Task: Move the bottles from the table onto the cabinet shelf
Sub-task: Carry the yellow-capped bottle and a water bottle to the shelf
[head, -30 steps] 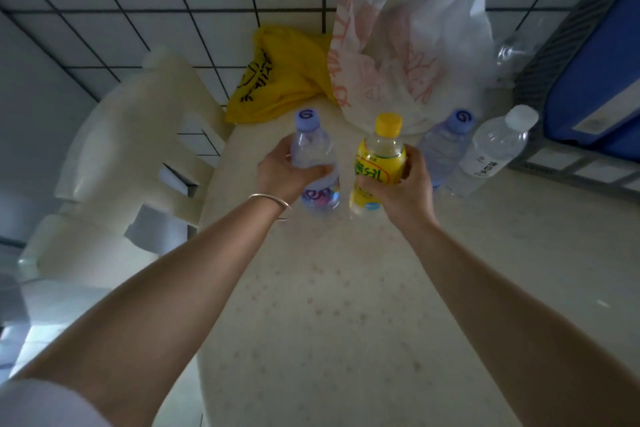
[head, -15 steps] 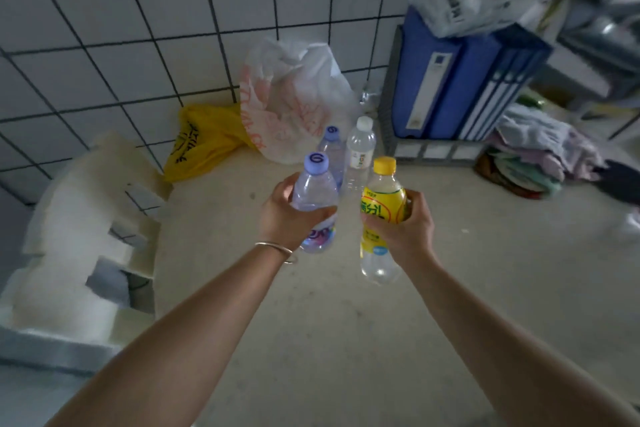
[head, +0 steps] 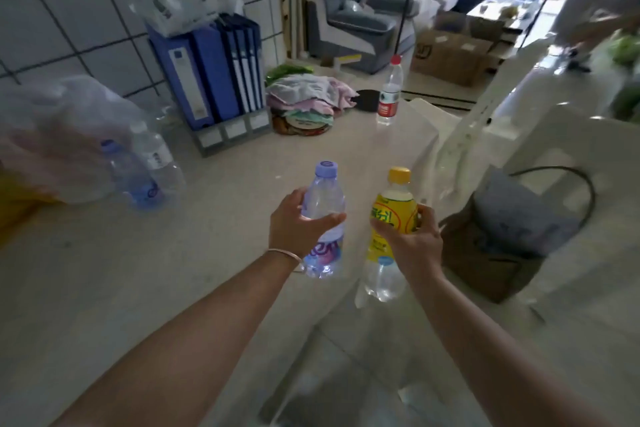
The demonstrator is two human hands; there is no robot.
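Note:
My left hand (head: 297,225) grips a clear water bottle with a purple cap (head: 325,198), held upright above the beige table (head: 104,288). My right hand (head: 408,239) grips a yellow-labelled bottle with a yellow cap (head: 393,215), also upright, near the table's right edge. Two more water bottles (head: 145,170) stand blurred at the left by a plastic bag. A red-capped bottle (head: 389,94) stands at the table's far end. No cabinet shelf is in view.
Blue binders (head: 211,73) in a grey rack stand against the tiled wall, a pile of folded cloths (head: 304,104) beside them. A brown bag (head: 498,239) sits on a white chair at the right. A grey sofa and cardboard boxes lie beyond.
The view has swung to the right, away from the wall corner. Both hands have carried their bottles off the table and toward the right edge.

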